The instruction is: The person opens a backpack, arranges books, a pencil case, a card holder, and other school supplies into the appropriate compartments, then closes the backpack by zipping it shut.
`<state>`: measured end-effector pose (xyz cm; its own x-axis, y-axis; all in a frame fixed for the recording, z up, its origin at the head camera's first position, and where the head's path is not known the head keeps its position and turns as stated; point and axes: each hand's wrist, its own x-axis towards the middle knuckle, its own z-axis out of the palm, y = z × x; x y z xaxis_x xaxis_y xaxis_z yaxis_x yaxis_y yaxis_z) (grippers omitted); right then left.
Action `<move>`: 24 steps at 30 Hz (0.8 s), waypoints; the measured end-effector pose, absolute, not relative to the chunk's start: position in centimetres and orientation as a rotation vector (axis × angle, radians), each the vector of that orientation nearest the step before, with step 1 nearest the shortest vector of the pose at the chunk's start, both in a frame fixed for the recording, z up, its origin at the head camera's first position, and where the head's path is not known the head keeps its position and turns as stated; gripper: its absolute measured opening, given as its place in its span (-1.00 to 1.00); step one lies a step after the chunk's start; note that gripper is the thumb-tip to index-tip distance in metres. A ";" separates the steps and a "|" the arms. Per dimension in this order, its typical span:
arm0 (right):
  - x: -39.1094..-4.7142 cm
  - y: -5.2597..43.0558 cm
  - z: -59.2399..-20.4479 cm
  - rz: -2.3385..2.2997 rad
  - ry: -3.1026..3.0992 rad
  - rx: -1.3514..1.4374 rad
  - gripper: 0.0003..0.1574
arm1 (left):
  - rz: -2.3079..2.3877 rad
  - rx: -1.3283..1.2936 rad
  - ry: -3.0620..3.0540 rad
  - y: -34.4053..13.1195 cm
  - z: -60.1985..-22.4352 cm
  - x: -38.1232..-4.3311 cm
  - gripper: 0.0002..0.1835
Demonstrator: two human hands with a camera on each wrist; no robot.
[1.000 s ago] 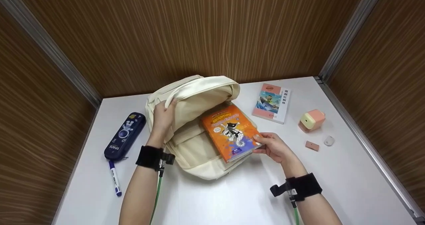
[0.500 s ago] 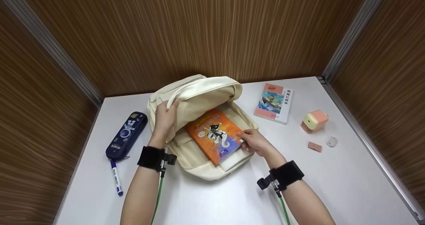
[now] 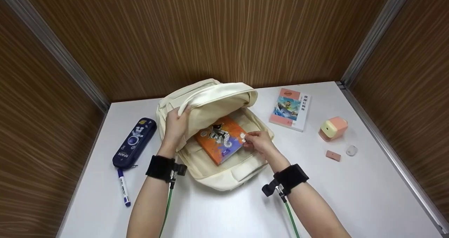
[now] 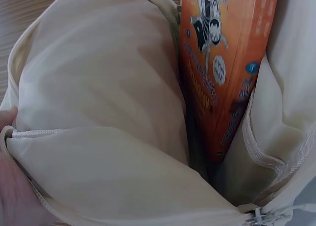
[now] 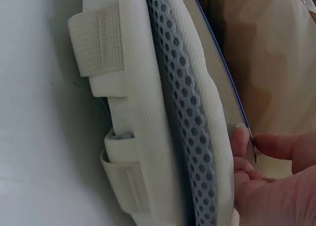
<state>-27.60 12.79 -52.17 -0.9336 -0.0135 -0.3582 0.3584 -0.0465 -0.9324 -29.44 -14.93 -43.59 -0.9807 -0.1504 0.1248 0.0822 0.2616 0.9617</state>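
Note:
A cream backpack (image 3: 224, 179) lies unzipped on the table, its front panel raised. My left hand (image 3: 176, 124) grips the edge of that panel and holds it up; in the left wrist view part of the hand (image 4: 19, 191) shows at the lower left. An orange and purple book (image 3: 224, 139) is partly inside the main pocket, its far end hidden under the panel. My right hand (image 3: 261, 142) pinches the book's near right corner between thumb and fingers. The right wrist view shows this hand (image 5: 276, 186) beside the grey mesh back padding (image 5: 185, 95).
Left of the bag lie a dark blue pencil case (image 3: 135, 142) and a marker (image 3: 124, 187). To the right are a pink and white book (image 3: 289, 109), a pink and yellow pencil sharpener (image 3: 333, 128), a pink eraser (image 3: 333, 156) and a small whitish piece (image 3: 351, 150). Wooden panels (image 3: 224, 34) enclose the table.
My right hand has moved left and slightly away from me, sliding the orange book deeper under the raised panel. The left hand keeps its hold on the panel edge.

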 end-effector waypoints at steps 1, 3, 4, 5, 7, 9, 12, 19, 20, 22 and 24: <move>-27.7 12.6 -52.2 -2.060 1.975 0.361 -0.58 | -1.792 0.057 -2.341 -14.9 -43.6 -29.4 -0.63; -28.0 12.1 -52.2 -2.030 2.020 0.332 -0.55 | -1.777 0.039 -2.347 -14.9 -43.7 -29.4 -0.64; -28.1 11.9 -52.2 -2.021 2.035 0.319 -0.55 | -1.769 0.032 -2.352 -14.8 -43.7 -29.4 -0.64; -28.2 11.7 -52.1 -2.022 2.038 0.311 -0.55 | -1.760 0.030 -2.358 -14.8 -43.7 -29.4 -0.65; -28.3 11.2 -52.0 -2.062 2.001 0.288 -0.53 | -1.741 0.030 -2.370 -14.7 -43.7 -29.4 -0.65; -28.2 10.7 -51.9 -2.132 1.895 0.224 -0.48 | -1.726 0.036 -2.383 -14.7 -43.8 -29.4 -0.64; -28.0 10.2 -51.5 -2.189 1.723 0.093 -0.35 | -1.709 0.043 -2.398 -14.8 -43.9 -29.4 -0.64; -27.6 11.3 -50.1 -1.976 2.019 -0.182 -0.33 | -1.703 0.045 -2.399 -15.0 -44.2 -29.4 -0.64; -27.6 11.7 -49.9 -1.940 2.090 -0.195 -0.34 | -1.711 0.047 -2.396 -15.0 -44.2 -29.4 -0.64; -27.9 12.7 -49.6 -1.865 2.219 -0.200 -0.36 | -1.723 0.055 -2.383 -15.1 -44.2 -29.4 -0.66; -28.2 13.8 -49.6 -1.787 2.340 -0.172 -0.39 | -1.721 0.058 -2.378 -15.1 -44.3 -29.3 -0.66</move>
